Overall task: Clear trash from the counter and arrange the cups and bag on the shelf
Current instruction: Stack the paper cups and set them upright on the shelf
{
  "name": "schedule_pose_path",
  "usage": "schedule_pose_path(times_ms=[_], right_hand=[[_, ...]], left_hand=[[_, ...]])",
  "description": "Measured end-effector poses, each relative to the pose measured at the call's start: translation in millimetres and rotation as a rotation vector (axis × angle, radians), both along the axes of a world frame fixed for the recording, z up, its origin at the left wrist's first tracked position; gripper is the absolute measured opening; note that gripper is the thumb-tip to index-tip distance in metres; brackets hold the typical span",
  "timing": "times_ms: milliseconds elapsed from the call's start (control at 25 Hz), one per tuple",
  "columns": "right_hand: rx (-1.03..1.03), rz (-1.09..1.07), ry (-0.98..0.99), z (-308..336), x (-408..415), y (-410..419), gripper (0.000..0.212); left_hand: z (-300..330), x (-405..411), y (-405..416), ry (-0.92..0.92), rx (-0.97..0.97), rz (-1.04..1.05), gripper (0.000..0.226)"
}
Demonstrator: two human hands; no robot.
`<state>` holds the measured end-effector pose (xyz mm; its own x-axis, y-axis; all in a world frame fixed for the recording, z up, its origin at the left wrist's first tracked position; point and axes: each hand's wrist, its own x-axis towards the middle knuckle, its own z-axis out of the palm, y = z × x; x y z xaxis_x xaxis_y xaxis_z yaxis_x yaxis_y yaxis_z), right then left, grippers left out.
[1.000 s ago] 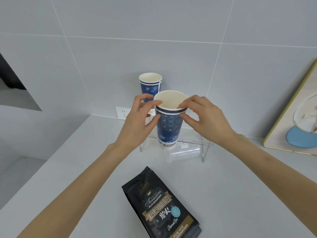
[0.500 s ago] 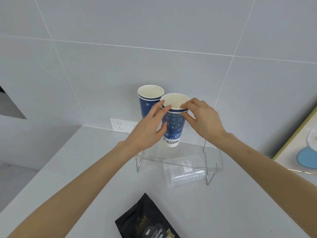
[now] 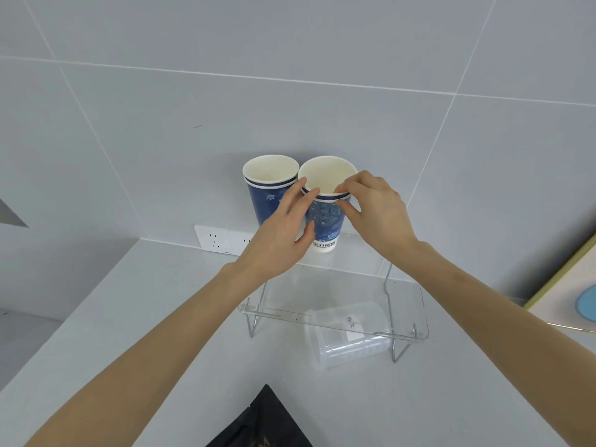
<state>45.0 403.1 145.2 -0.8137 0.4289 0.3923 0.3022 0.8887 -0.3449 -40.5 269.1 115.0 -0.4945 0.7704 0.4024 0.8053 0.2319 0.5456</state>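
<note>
Two blue-and-white paper cups stand upright on a clear acrylic shelf [image 3: 406,304] against the wall. The left cup [image 3: 269,188] stands free. The right cup [image 3: 325,217] touches it and rests on the shelf top. My left hand [image 3: 283,233] wraps its left side with fingertips at the rim. My right hand [image 3: 374,208] pinches the rim from the right. A black coffee bag [image 3: 264,424] lies on the counter at the bottom edge, mostly cut off. A clear plastic cup [image 3: 348,337] lies on its side under the shelf.
A white wall socket [image 3: 222,241] sits low on the tiled wall, left of the shelf. A gold-framed picture [image 3: 567,295] leans at the far right. The grey counter [image 3: 129,317] drops off along its left edge.
Both hands carried the right cup back and down onto the shelf beside the left cup. The view tilted up, so the coffee bag slid mostly out of sight.
</note>
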Motion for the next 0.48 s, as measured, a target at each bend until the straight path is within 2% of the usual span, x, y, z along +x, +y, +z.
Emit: schedule_pose_path(times_ms=[480], right_hand=[[-0.067,-0.028,0.003,0,-1,12,0.026]], left_hand=[[4,0,14,-0.002,-0.030,0.016,0.050]])
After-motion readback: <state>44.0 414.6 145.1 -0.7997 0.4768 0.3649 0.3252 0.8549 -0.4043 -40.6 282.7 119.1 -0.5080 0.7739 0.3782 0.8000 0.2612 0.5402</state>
